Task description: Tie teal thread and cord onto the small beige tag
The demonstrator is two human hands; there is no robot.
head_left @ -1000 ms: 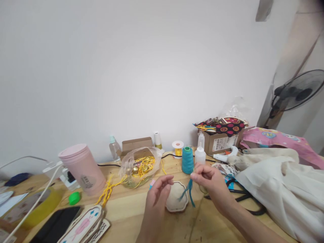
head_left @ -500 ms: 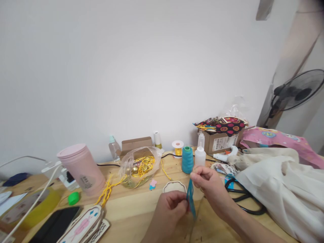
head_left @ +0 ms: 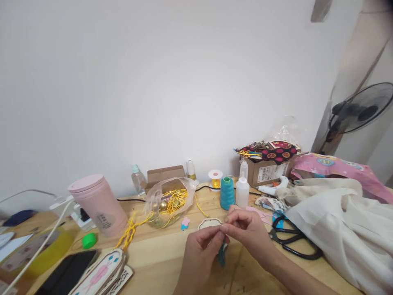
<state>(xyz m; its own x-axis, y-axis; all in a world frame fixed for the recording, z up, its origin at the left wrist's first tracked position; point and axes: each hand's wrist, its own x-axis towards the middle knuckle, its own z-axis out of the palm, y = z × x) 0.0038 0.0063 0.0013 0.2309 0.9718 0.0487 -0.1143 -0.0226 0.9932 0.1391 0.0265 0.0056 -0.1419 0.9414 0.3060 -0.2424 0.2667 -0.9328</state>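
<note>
Both hands meet low over the wooden table, fingertips together. My left hand (head_left: 205, 245) is closed in a pinch on a bundle of teal thread (head_left: 221, 255), whose loose end hangs below the fingers. Thumb and fingers of my right hand (head_left: 245, 229) are pressed together at the top of the same bundle; the exact spot they pinch is hidden. Just behind them lies a pale wooden plaque with a scalloped edge (head_left: 209, 222), partly covered by the left hand. A cone of teal thread (head_left: 227, 196) stands beyond, beside a white squeeze bottle (head_left: 242, 192).
Black-handled scissors (head_left: 299, 241) and a cream cloth (head_left: 331, 229) lie at right. A clear bag (head_left: 150, 205) with yellow cord and gold bells sits left of centre. Further left are a pink tumbler (head_left: 100, 205), a phone (head_left: 67, 272) and stacked decorated wooden pieces (head_left: 101, 276).
My right hand has come down and left, joining the left fingertips. The teal thread, earlier stretched upright between both hands, now hangs bunched beneath them.
</note>
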